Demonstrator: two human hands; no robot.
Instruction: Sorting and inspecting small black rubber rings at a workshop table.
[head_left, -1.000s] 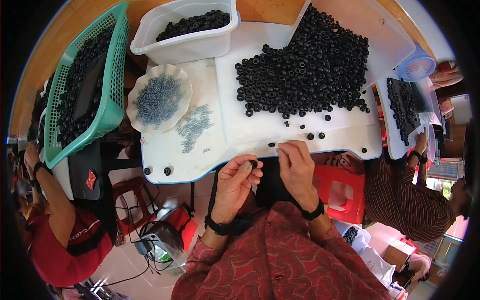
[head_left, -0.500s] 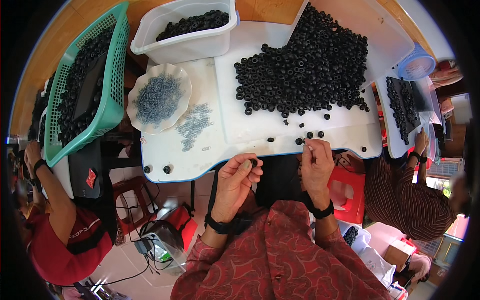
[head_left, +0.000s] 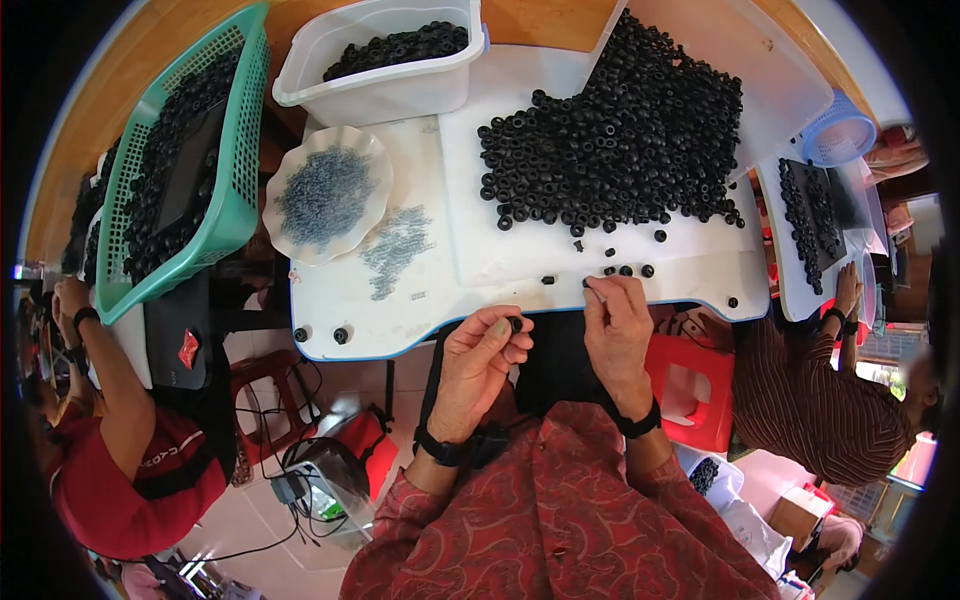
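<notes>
My left hand (head_left: 485, 345) is just off the table's front edge, thumb and forefinger closed on a small round black part (head_left: 515, 324) with a hole in its end. To its right, my right hand (head_left: 616, 325) reaches over the table edge with its fingers pinched. A small dark bit (head_left: 587, 284) shows at those fingertips, too little to name. Just beyond them, several loose black parts (head_left: 626, 270) sit in a short row. A smaller black piece (head_left: 548, 280) lies on the tabletop between the two hands.
A large heap of black parts (head_left: 610, 150) spills from a tipped clear bin (head_left: 775, 75). Left of it are a scalloped plate (head_left: 378, 165) of small clear pieces, a white tub (head_left: 390, 100) and a green basket (head_left: 238, 190). Co-workers sit at both sides.
My right hand has shifted left and its fingers have drawn closer together near the row of black parts. My left hand keeps its grip. The whole view has moved slightly.
</notes>
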